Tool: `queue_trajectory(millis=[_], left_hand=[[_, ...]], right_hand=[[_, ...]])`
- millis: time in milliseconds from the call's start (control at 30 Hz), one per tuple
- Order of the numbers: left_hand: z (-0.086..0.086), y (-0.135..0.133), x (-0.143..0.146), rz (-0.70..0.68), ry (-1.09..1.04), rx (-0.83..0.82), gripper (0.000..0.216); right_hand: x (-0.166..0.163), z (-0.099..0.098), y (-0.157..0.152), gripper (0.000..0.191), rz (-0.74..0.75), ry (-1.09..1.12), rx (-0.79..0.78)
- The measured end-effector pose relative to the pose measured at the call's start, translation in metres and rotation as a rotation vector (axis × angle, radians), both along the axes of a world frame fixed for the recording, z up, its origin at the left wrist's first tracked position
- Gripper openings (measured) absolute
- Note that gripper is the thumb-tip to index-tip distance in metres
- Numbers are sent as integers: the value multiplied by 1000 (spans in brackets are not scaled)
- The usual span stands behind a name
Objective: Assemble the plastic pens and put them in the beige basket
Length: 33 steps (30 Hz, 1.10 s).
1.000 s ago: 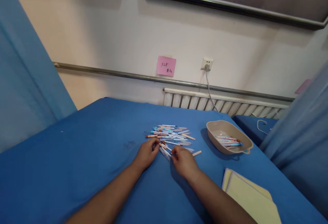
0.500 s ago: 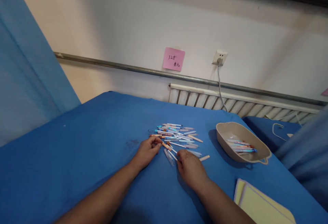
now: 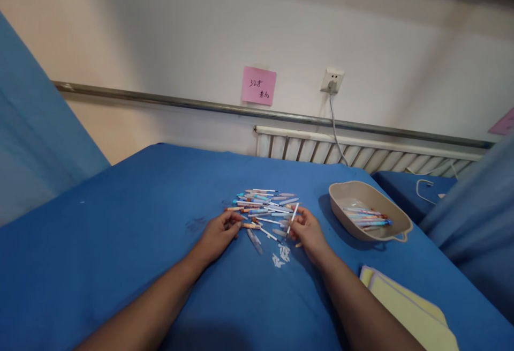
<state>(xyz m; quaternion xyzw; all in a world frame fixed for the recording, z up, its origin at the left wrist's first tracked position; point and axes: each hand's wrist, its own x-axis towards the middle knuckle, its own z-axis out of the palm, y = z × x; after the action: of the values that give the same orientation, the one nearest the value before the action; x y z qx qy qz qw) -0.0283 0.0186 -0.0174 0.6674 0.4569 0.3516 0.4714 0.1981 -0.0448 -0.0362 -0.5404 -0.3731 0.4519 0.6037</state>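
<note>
A pale blue fabric curtain [image 3: 44,120] hangs at the far left, beside a table draped in bright blue cloth [image 3: 132,217]. The left hand [image 3: 217,234] rests at the near left edge of the pens, thumb and fingers only slightly parted at the end of a short orange pen barrel [image 3: 251,226]; whether they grip it, I cannot tell. Next come the slim white, blue and orange plastic pens [image 3: 265,209], heaped in a loose pile between the hands. Just in front lie small, crumpled-looking white pieces [image 3: 281,255] (too blurred to identify). The right hand [image 3: 308,234] is closed to a pinch on a thin white rod [image 3: 293,219], which tilts upward over the pile's right end. Farther right, a beige plastic basket [image 3: 338,207] holds more pens [image 3: 367,217]. Nearer, flat pale-yellow sheets with purple edging [image 3: 405,308] overlap beside the right forearm.
</note>
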Motion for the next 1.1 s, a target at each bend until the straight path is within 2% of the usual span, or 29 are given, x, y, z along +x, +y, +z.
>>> queue_trajectory(millis=[100, 233, 333, 433, 533, 667, 800, 967, 1033, 1100], left_hand=[[1, 0, -1, -10, 15, 4, 26], [1, 0, -2, -14, 88, 66, 25], [3, -5, 1, -53, 206, 207, 23], [9, -14, 14, -154, 338, 398, 21], [15, -23, 39, -261, 504, 549, 22], [23, -28, 77, -410, 746, 650, 18], [29, -26, 101, -479, 923, 716, 14], [36, -27, 93, -483, 882, 715, 14], [34, -31, 80, -407, 710, 629, 19], [29, -36, 65, -315, 455, 460, 25]], right_hand=[[10, 5, 1, 57, -107, 192, 89], [18, 7, 3, 50, -295, 286, 163], [20, 5, 8, 49, -382, 298, 161], [19, 2, 12, 54, -403, 276, 152], [16, 1, 14, 60, -372, 238, 166], [13, 3, 13, 63, -335, 211, 197], [15, 4, 14, 64, -345, 226, 201], [17, 6, 16, 60, -357, 265, 202], [16, 8, 14, 58, -353, 295, 199], [13, 9, 11, 57, -335, 329, 197]])
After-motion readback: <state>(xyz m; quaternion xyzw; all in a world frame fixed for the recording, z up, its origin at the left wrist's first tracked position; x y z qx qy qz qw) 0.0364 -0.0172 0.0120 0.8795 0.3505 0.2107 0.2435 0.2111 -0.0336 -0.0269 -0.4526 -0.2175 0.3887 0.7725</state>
